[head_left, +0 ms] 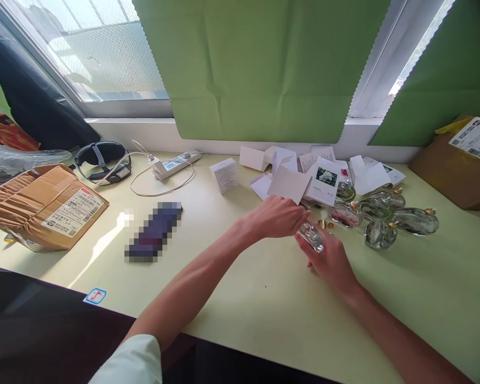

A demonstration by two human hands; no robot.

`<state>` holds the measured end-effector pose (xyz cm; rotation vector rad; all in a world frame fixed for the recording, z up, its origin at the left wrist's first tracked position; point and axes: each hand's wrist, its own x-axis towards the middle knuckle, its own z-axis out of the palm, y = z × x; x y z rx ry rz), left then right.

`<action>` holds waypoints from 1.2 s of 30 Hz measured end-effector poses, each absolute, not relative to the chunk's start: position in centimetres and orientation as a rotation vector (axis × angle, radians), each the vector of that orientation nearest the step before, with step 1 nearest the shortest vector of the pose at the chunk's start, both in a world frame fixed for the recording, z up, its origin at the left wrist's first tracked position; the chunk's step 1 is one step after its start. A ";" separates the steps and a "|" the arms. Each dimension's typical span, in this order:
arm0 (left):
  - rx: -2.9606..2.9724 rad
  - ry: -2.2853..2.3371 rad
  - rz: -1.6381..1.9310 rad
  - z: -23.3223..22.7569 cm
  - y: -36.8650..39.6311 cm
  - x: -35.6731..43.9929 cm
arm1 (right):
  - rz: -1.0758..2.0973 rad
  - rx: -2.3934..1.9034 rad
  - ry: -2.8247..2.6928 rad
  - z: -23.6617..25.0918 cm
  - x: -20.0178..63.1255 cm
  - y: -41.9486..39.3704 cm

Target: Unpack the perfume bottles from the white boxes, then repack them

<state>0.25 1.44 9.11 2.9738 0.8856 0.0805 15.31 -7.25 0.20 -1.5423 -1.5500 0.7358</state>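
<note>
Two hands meet on one clear glass bottle (311, 236), just short of the bottle cluster (384, 218) on the counter (264, 298). Right hand (331, 261) cradles it from beneath; left hand (278, 217) pinches its upper end. Long axis slants up-left toward the left hand.

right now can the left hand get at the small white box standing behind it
Probably yes. The left hand is busy on the glass bottle with the right hand, but only bare table lies between it and the small white box.
</note>
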 end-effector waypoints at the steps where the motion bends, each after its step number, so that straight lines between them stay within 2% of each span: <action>1: 2.966 0.886 0.074 9.0 1.5 0.3 | 0.667 -1.536 -1.570 0.1 15.3 -7.3; 6: 2.817 1.032 0.091 9.3 1.3 0.3 | 0.503 -1.469 -1.563 0.0 15.2 -7.4; 11: 2.782 0.668 0.188 10.1 1.3 -0.7 | 1.002 -1.415 -1.413 0.7 15.8 -7.4; 14: 2.910 0.576 0.191 10.2 1.5 -0.9 | 1.117 -1.379 -1.363 1.0 15.9 -7.3; 18: 3.040 0.576 0.209 10.0 1.6 -0.7 | 1.010 -1.431 -1.413 1.3 15.5 -7.5; 25: 2.922 0.604 0.224 9.3 1.7 -0.5 | 0.438 -1.445 -1.623 0.9 15.6 -7.5; 29: 2.820 0.647 0.307 9.7 2.1 -0.7 | 0.268 -1.383 -1.692 0.5 16.0 -7.3; 33: 2.691 0.766 0.447 11.4 2.6 -2.1 | 0.400 -1.511 -1.609 0.9 16.9 -7.1; 36: 2.618 0.727 0.215 11.5 2.6 -2.6 | 0.624 -1.570 -1.411 1.9 17.8 -7.0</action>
